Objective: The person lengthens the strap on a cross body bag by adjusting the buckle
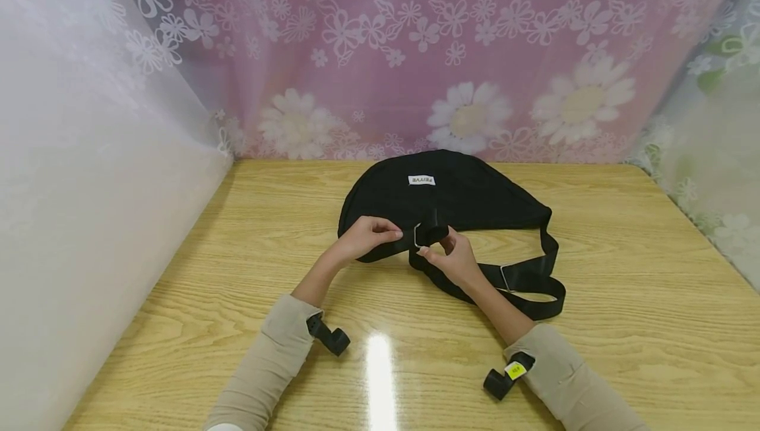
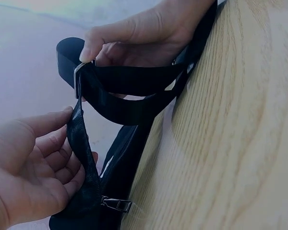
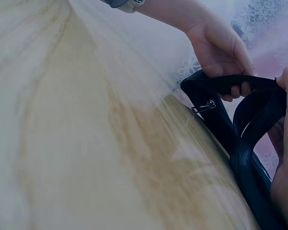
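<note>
A black half-moon shoulder bag with a white label lies on the table. My left hand pinches the flat black strap close to the bag's left end, thumb on one face and fingers behind. Just to the right, my right hand pinches the strap at a metal slider buckle, its thumb at the buckle's edge. A loop of webbing stands up beyond that buckle. Below the left hand, a zipper pull hangs from the bag's edge.
The rest of the strap trails in loops to the right, with a second metal slider on it. Under everything is a wood-grain table. A pink flowered curtain hangs behind it, and a pale sheet borders the left side.
</note>
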A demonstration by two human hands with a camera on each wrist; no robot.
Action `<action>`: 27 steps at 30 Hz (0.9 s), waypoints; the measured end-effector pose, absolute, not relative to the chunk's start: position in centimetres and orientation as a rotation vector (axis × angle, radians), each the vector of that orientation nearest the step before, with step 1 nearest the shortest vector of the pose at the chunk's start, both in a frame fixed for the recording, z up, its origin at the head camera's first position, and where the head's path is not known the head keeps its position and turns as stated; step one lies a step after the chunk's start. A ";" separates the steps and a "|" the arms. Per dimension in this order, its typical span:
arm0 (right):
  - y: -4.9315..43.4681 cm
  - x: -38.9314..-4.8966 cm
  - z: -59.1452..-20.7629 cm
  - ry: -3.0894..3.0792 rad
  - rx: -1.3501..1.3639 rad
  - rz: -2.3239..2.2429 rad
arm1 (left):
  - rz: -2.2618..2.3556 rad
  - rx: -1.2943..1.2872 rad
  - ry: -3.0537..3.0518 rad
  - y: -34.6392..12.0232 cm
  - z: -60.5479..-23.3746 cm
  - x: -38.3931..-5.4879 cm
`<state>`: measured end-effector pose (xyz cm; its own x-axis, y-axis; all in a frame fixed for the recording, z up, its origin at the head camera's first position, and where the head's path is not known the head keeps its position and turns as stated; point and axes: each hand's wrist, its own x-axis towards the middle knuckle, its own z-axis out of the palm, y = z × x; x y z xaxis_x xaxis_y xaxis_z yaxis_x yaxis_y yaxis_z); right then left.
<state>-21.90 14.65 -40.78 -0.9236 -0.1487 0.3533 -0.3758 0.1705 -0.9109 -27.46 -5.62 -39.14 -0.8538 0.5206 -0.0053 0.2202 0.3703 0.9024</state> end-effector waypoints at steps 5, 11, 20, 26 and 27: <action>14.6 -21.9 -40.8 -2.240 0.508 1.856 | 1.442 0.649 2.349 -5.8 -39.0 -27.6; 14.7 -21.8 -40.8 -2.209 0.496 1.865 | 1.438 0.633 2.322 -6.2 -38.5 -27.6; 14.9 -22.0 -41.1 -2.125 0.512 1.861 | 1.401 0.603 2.324 -7.1 -38.5 -28.3; 14.9 -22.0 -41.1 -2.077 0.553 1.859 | 1.432 0.586 2.275 -7.8 -38.3 -28.4; 14.9 -22.0 -41.1 -2.071 0.565 1.857 | 1.433 0.588 2.272 -7.9 -38.3 -28.5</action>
